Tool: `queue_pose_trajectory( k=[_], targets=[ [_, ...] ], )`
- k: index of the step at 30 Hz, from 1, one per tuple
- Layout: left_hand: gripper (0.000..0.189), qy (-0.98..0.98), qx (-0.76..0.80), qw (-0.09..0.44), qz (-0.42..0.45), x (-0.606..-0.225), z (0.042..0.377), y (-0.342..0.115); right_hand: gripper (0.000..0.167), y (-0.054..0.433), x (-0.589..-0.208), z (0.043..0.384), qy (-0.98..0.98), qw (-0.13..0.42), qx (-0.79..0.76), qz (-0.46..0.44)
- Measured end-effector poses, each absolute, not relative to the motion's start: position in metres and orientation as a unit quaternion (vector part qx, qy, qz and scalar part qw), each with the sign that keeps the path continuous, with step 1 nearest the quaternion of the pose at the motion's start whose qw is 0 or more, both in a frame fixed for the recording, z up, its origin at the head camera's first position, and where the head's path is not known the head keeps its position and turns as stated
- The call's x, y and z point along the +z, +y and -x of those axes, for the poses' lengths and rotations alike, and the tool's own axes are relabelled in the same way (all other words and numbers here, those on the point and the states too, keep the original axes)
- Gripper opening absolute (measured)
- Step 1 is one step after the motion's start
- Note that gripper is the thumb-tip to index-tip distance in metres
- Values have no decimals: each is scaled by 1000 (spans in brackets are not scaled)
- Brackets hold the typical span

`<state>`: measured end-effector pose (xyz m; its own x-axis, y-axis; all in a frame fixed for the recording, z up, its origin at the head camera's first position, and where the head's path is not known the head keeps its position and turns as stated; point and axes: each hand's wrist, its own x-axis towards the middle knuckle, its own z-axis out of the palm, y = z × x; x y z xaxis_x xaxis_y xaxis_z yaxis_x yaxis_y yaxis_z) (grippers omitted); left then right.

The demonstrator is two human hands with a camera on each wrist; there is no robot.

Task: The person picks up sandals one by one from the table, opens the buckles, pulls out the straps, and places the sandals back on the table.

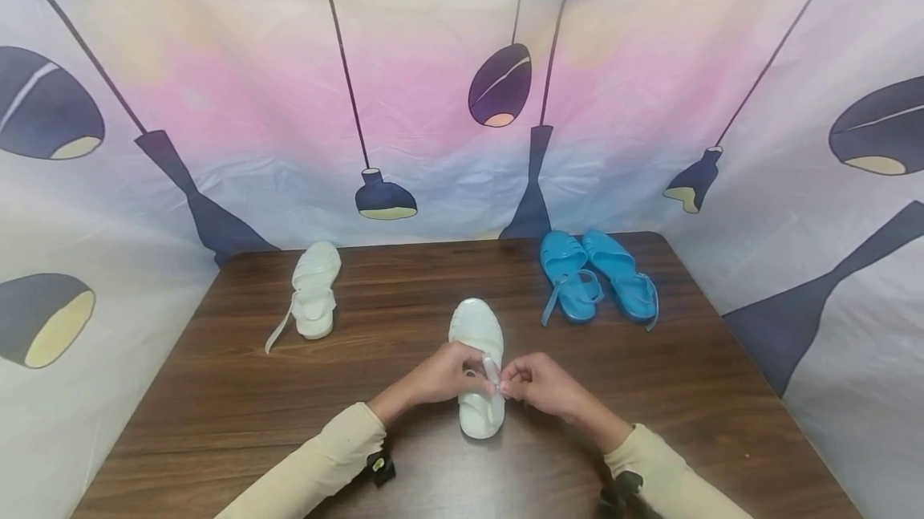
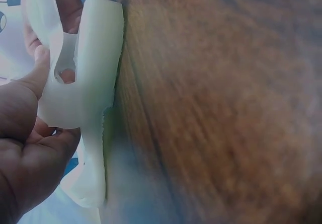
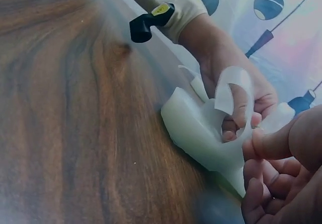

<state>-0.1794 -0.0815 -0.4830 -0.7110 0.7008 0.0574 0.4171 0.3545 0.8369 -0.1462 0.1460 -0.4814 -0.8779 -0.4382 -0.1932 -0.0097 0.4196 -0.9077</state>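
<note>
A white jelly sandal [image 1: 476,325] lies on the table in front of me, toe pointing away. My left hand [image 1: 442,375] reaches over its left side and grips the ankle strap, thumb on the strap in the left wrist view. From the right, my right hand [image 1: 543,384] pinches the strap at the sandal's outer side between thumb and index finger. In the right wrist view the strap [image 3: 235,78] arches in a loop above the heel, and both hands' fingertips meet at its side. The small fastening there is mostly hidden by the fingers.
Another white sandal [image 1: 315,290] lies at the back left, its strap hanging loose to the side. A pair of blue sandals [image 1: 577,294] sits at the back right. Behind the dark wooden table [image 1: 238,391] hangs a cloth backdrop [image 1: 433,38] printed with lamps.
</note>
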Motion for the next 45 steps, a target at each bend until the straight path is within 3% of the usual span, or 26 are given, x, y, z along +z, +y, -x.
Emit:
queue_pose_trajectory(
  k=[20,32,40,45],
  targets=[
    [13,804,466,178,-322,-482,181,-81,8,146,-491,142,807,172,-553,118],
    [19,806,471,183,-308,-484,180,-80,22,158,-485,144,796,217,-551,122],
    [19,819,444,166,-324,-478,179,-85,36,160,-475,150,811,201,-542,94],
    [19,808,457,167,-333,-481,180,-86,32,152,-471,150,826,173,-528,98]
  ],
)
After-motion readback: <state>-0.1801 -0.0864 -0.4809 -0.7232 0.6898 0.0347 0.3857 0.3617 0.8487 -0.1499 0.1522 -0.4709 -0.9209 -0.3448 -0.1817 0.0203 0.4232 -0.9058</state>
